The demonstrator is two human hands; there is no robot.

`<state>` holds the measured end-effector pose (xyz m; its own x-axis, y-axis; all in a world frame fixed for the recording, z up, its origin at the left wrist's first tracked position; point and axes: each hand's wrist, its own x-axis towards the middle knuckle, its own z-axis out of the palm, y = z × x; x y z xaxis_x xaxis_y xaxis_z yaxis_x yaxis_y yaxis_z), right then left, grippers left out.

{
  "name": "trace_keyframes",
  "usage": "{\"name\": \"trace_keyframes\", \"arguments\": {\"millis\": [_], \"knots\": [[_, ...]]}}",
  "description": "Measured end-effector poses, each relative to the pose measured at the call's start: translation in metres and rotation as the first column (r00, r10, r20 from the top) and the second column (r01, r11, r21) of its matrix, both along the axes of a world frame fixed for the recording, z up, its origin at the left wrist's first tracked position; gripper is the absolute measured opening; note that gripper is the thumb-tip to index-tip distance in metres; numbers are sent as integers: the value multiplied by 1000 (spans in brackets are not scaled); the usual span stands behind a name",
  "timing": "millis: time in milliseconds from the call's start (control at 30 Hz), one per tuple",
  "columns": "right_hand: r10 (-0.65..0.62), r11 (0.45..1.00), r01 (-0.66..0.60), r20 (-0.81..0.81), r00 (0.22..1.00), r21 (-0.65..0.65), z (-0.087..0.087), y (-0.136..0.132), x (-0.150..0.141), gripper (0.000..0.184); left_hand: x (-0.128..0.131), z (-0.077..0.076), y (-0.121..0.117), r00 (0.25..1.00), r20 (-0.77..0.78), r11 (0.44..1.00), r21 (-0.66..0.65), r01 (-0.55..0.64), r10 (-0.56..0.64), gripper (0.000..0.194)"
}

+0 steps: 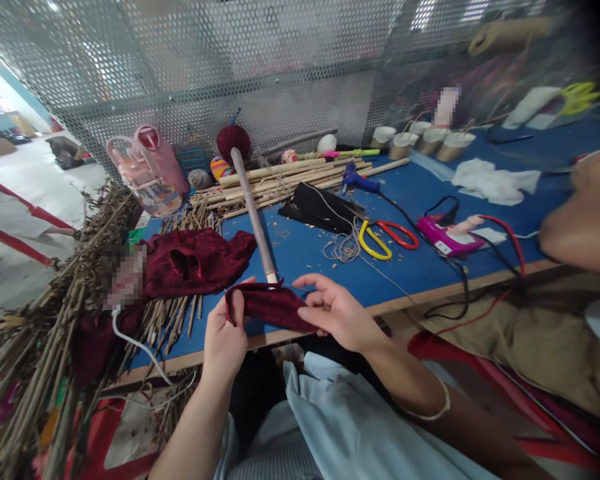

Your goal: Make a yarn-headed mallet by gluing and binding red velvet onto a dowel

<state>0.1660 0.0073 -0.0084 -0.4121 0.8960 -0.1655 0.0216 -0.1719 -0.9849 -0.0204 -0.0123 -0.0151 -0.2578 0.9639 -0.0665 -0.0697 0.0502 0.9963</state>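
A small piece of dark red velvet cloth (pixel 270 305) is stretched between my two hands at the near edge of the blue table (pixel 420 200). My left hand (pixel 224 337) pinches its left end, fingers closed on it. My right hand (pixel 333 312) grips its right end, with the index finger stretched over the top. A long wooden stick (pixel 254 210) lies on the table, its near tip just behind the cloth. A larger heap of the same red velvet (pixel 193 261) sits to the left.
Yellow-and-red scissors (pixel 386 239), coiled string (pixel 344 248), a black cloth (pixel 320 207), a blue glue gun (pixel 357 179), a pink glue gun (pixel 447 239) with cables, bamboo sticks (pixel 290 180), paper cups (pixel 420 141) and a pink bottle (pixel 150 170) lie about. Dry twigs (pixel 45 320) pile left. Another person's arm (pixel 580 230) rests right.
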Motion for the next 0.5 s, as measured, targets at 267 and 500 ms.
{"name": "trace_keyframes", "arguments": {"millis": [267,500], "knots": [[-12,949,-125,429,903,289,4,11,43,32,-15,2,-16,998,-11,998,1,-60,60,23],[-584,746,150,529,616,649,33,98,123,30,-42,-20,-17,913,-400,990,136,-32,84,25]]}}
